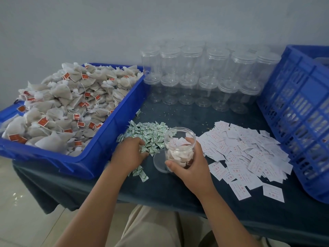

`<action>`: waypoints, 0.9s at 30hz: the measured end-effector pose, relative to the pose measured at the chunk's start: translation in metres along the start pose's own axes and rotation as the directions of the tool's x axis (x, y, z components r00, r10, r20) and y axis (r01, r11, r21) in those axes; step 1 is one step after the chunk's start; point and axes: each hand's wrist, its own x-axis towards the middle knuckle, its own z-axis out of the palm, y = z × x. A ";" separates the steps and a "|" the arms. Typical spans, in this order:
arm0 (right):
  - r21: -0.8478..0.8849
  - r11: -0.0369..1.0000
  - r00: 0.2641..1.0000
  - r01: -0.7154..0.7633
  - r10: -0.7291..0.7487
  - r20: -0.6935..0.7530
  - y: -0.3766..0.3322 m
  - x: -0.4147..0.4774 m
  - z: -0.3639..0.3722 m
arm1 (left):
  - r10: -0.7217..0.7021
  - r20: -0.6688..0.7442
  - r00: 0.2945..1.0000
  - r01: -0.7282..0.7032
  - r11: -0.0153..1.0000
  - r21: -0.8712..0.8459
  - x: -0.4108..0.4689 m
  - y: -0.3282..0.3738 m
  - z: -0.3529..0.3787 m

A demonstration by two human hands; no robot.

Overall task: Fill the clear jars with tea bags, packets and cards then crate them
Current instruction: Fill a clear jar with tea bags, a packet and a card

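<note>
- Nearest me, the person's right hand point(191, 169) is wrapped around an open clear jar point(179, 148), thumb on the near side and fingers round the far side. It holds the jar upright just above the dark-covered bench point(178, 195).
- The jar is partly filled with pale tea bags and has no top on it.
- Its clear lid point(159, 162) lies flat on the bench, just left of the jar's base.
- The left hand point(128, 155) lies palm down on the near edge of a heap of small green-and-white packets point(151, 134), fingers bent into them. I cannot tell whether it has caught one.
- To the right, white cards point(249, 154) with red print are spread loosely over the bench.
- On the left, a blue tray point(92, 157) is piled high with tea bags point(62, 104) bearing red tags.
- At the right edge stands a blue slatted crate point(293, 107).
- Farthest back, against the wall point(106, 24), empty jars point(204, 77) with lids on are stacked in two tiers.
</note>
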 end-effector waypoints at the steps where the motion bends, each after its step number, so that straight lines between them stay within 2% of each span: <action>1: 0.001 1.000 1.000 -0.001 0.001 0.002 0.000 0.000 0.000 | 0.002 -0.022 1.000 -0.002 1.000 -0.010 -0.001 -0.002 0.003; 6: -0.014 1.000 1.000 0.002 -0.002 -0.003 0.000 -0.001 0.000 | -0.038 -0.256 0.966 -0.003 0.988 -0.158 -0.015 -0.004 0.025; 9: -0.020 1.000 1.000 0.003 -0.003 -0.013 0.000 -0.001 -0.001 | -0.008 -0.323 0.946 -0.048 0.985 -0.166 -0.018 -0.004 0.029; 11: -0.019 1.000 1.000 -0.001 0.001 -0.012 0.000 -0.001 -0.001 | -0.009 -0.370 0.929 -0.086 0.968 -0.238 -0.019 -0.006 0.025; 15: -0.014 1.000 1.000 -0.011 0.011 -0.003 0.001 -0.001 0.001 | -0.061 -0.494 0.867 -0.199 0.868 -0.456 -0.036 0.002 0.006; 18: -0.013 1.000 1.000 -0.019 0.019 -0.001 0.001 0.000 0.001 | -0.176 -0.473 0.863 -0.197 0.744 -0.638 -0.046 0.026 -0.023; 19: -0.009 1.000 1.000 -0.021 0.021 0.000 0.001 0.001 0.001 | -0.163 -0.465 0.870 -0.227 0.706 -0.671 -0.049 0.035 -0.034; 21: -0.001 1.000 1.000 -0.022 0.022 -0.001 0.001 0.000 0.001 | -0.043 -0.473 0.880 -0.327 0.669 -0.668 -0.055 0.059 -0.053; 23: -0.006 1.000 1.000 -0.018 0.018 -0.004 0.000 -0.001 0.001 | 0.140 -0.481 0.866 -0.424 0.716 -0.555 -0.057 0.082 -0.063; 25: -0.008 1.000 1.000 -0.016 0.016 0.003 -0.001 -0.001 0.001 | 0.288 -0.374 0.882 -0.438 0.793 -0.424 -0.055 0.099 -0.065; 27: -0.014 1.000 1.000 -0.012 0.012 0.008 -0.001 -0.001 0.002 | 0.343 -0.171 0.924 -0.381 0.871 -0.312 -0.049 0.107 -0.061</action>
